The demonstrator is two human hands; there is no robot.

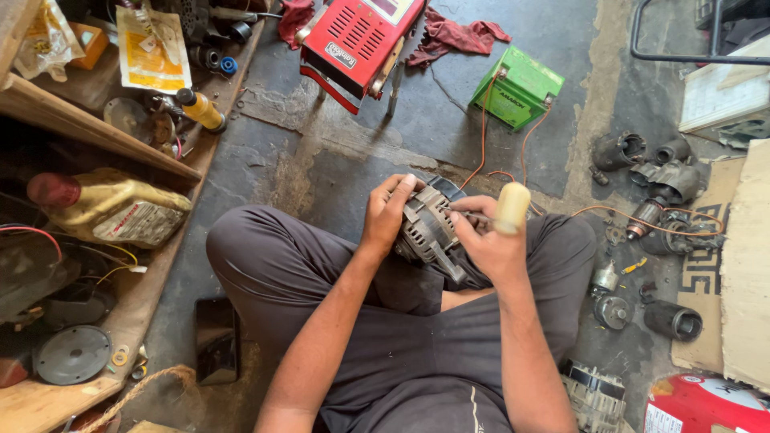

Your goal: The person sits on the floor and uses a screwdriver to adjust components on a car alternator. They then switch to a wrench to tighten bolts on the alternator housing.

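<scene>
shelf (120,144): sitting far left of the left fingers, carrying a gold oil bottle (112,210) lying on its side, a yellow packet (152,50), a small yellow bottle (202,110)
phone (216,341): lying dark on the floor, below-left of the left fingers, beside the knee
left hand (387,215): fingers curling closed around the left side of the alternator, gripping it
alternator (429,228): grey ribbed metal, resting on the lap between both sets of fingers, tilting slightly
right hand (489,240): fingers wrapping shut on the screwdriver, also touching the alternator's right side
screwdriver (511,207): cream handle sticking up above the right fingers; tip pointing left at the alternator, contact too small to tell
red charger box (357,40): standing on the floor well above the left fingers
green battery (517,87): sitting above the right fingers, orange wires (484,132) running down toward the alternator
starter motor parts (666,192): lying scattered on the floor right of the right fingers
</scene>
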